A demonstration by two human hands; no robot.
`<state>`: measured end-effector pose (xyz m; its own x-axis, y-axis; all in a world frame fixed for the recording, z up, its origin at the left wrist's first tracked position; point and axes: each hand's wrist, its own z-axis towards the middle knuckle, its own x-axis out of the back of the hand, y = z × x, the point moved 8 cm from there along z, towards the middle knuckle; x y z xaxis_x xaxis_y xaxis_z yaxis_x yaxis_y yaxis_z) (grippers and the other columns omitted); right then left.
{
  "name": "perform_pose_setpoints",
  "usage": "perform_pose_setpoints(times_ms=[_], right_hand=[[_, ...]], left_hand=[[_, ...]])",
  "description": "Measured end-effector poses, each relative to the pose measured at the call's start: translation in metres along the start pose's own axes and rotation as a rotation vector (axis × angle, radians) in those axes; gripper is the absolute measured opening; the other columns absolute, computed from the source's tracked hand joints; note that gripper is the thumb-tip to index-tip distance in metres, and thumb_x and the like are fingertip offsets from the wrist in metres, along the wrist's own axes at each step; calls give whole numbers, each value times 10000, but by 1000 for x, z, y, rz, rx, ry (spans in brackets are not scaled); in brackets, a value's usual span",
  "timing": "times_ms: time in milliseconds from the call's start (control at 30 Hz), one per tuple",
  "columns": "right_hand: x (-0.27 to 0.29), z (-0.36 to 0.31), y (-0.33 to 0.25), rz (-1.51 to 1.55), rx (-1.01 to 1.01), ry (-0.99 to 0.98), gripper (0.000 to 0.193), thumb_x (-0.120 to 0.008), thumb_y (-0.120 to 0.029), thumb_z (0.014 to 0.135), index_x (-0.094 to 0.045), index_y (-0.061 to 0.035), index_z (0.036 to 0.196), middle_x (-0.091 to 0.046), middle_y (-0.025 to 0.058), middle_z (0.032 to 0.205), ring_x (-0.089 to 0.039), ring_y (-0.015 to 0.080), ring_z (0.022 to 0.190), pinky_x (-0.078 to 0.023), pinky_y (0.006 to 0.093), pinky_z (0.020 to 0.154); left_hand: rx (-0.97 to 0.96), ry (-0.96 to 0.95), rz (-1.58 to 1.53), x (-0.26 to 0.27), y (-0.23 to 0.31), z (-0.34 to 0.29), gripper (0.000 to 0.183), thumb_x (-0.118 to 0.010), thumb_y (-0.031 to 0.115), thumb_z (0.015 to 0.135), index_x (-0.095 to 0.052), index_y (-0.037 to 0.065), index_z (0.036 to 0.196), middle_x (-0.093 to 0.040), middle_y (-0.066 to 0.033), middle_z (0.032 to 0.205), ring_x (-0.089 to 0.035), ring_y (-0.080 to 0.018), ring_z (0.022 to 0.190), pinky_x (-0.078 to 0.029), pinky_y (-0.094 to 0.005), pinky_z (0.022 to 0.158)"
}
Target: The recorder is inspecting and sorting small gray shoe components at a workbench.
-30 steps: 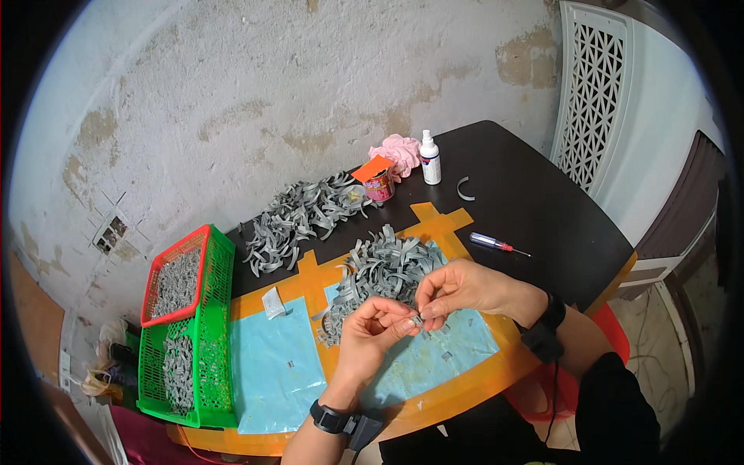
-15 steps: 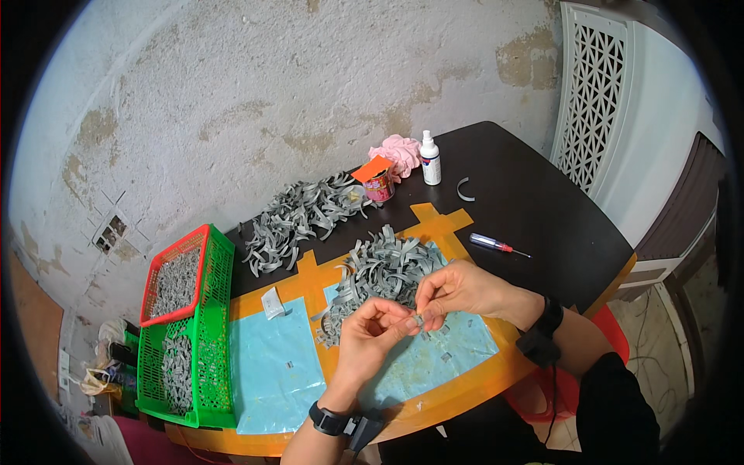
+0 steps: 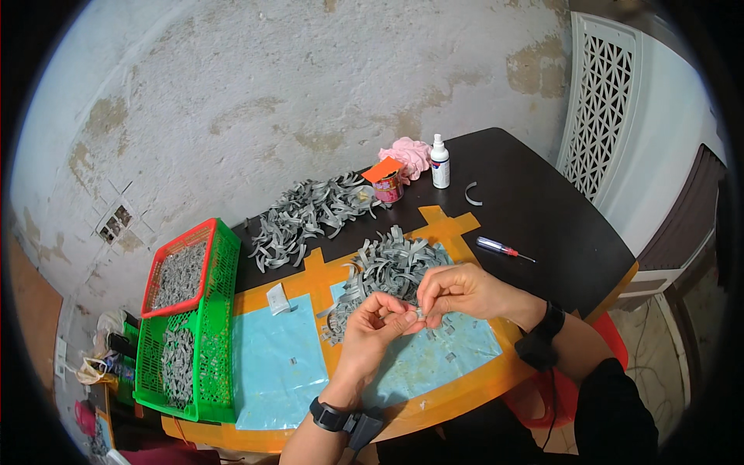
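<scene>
The left hand (image 3: 370, 332) and the right hand (image 3: 470, 294) are meeting over the bench (image 3: 570, 225), and the fingers of both are pinching a small grey piece (image 3: 420, 314) between thumb and forefinger; its exact shape is too small to tell. The piece is sitting right at the fingertips, above a blue sheet (image 3: 473, 353) on which a few grey bits are lying just below and to the right of the fingers.

Directly beyond the fingers, a heap of grey curved strips (image 3: 391, 263) is spreading close by. Farther off and to the left, a second heap (image 3: 302, 221) is lying on the dark surface. Well left of the fingers, a green basket (image 3: 218, 372) is holding grey pieces, and a red-rimmed basket (image 3: 208, 271) of similar pieces is resting on its far part. Between that basket and the fingers, a white packet (image 3: 277, 299) is lying near a second blue sheet's (image 3: 271, 364) far edge. To the right and beyond the fingers, a screwdriver (image 3: 500, 247) is lying, with a white bottle (image 3: 440, 167) standing farther away.
</scene>
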<state>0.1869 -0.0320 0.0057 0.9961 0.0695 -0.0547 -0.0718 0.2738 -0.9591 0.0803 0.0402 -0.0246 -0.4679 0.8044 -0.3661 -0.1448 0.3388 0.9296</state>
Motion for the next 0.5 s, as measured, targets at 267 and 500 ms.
perform_pose_setpoints(times_ms=[267,500], right_hand=[[4,0,-10,-245,137,5,49,-567,47,870,-581,27,912,-536,71,961,-622,160,833,-519,265,744],[13,-1,-2,76,38,86,43,-574,15,884,-583,24,925,-570,84,940,-641,169,828,-531,278,719]], left_hand=[[-85,-11,-5,5,9,1,133,-611,-25,860,-523,63,907,-605,-67,960,-628,-149,869,-524,-271,812],[-26,-42,-142,-7,5,0,304,-624,-31,847,-542,40,1132,-621,-64,977,-628,-140,896,-511,-244,810]])
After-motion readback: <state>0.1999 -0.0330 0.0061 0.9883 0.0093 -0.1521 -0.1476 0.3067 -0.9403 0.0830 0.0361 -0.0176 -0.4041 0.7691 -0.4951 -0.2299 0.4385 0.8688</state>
